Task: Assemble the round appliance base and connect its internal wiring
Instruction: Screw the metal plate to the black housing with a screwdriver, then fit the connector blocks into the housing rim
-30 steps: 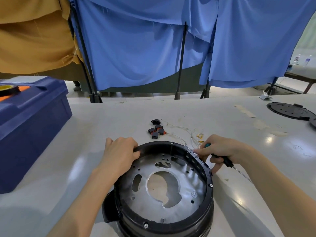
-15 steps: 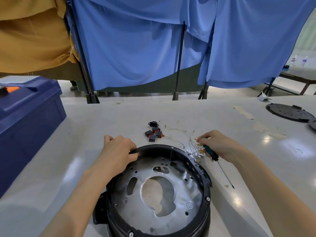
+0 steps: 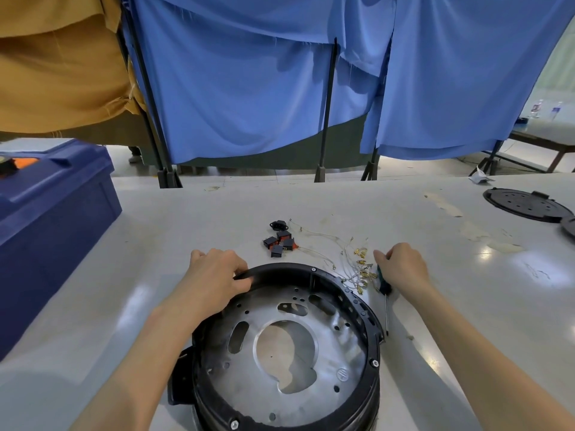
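L hand (image 3: pixel 217 275): fingers curled close together, gripping far-left rim of round base (image 3: pixel 336 362) w/ thumb. Base lies open side up on table (image 3: pixel 466 306), centre, close to the person. R hand (image 3: pixel 401 265): fingers curled round screwdriver (image 3: pixel 384 286) handle, shaft running along table just beside base's rt rim; index tip near wire terminals (image 3: pixel 361 270). Switches (image 3: pixel 280 242) just beyond base. Blue bin (image 3: pixel 53 219) well apart at left. Black cover (image 3: pixel 525 205) far rt; widest stretch of tabletop lies betw. it & R hand.
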`<state>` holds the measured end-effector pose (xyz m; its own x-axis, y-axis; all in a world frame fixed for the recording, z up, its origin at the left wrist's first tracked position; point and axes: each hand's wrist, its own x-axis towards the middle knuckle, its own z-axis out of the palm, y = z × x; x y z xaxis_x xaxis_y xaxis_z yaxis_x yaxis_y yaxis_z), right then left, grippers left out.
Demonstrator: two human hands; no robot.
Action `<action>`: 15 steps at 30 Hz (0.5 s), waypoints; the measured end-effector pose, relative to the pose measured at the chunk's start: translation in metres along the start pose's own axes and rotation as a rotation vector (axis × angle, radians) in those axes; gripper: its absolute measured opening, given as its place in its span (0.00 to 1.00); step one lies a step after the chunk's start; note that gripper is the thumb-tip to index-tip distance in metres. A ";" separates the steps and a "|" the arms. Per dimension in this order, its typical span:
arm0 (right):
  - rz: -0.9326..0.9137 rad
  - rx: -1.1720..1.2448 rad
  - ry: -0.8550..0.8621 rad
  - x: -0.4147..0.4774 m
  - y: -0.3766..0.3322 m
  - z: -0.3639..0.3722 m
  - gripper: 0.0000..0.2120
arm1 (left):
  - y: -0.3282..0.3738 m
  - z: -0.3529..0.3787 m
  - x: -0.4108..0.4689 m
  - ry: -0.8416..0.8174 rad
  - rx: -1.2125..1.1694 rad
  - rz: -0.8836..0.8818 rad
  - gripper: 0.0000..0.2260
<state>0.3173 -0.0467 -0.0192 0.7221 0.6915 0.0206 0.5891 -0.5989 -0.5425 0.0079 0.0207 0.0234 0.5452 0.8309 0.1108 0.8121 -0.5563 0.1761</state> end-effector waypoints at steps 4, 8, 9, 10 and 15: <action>-0.100 -0.061 0.169 -0.003 -0.016 -0.002 0.14 | -0.006 -0.001 0.000 -0.047 -0.315 -0.038 0.16; -0.417 0.153 0.178 -0.011 -0.050 0.000 0.08 | -0.008 -0.006 0.005 -0.079 -0.597 -0.026 0.15; -0.482 0.190 0.092 -0.012 -0.060 0.002 0.07 | -0.008 -0.005 0.009 -0.078 -0.598 -0.025 0.13; -0.532 0.216 -0.013 -0.012 -0.069 0.007 0.06 | -0.008 -0.004 0.012 -0.079 -0.606 -0.026 0.11; -0.658 0.090 -0.275 -0.002 -0.103 0.039 0.13 | -0.008 0.006 0.029 -0.109 -0.753 -0.063 0.14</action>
<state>0.2411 0.0288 0.0040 0.1032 0.9815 0.1610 0.8301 0.0042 -0.5576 0.0184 0.0495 0.0198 0.5517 0.8339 -0.0117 0.5026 -0.3212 0.8026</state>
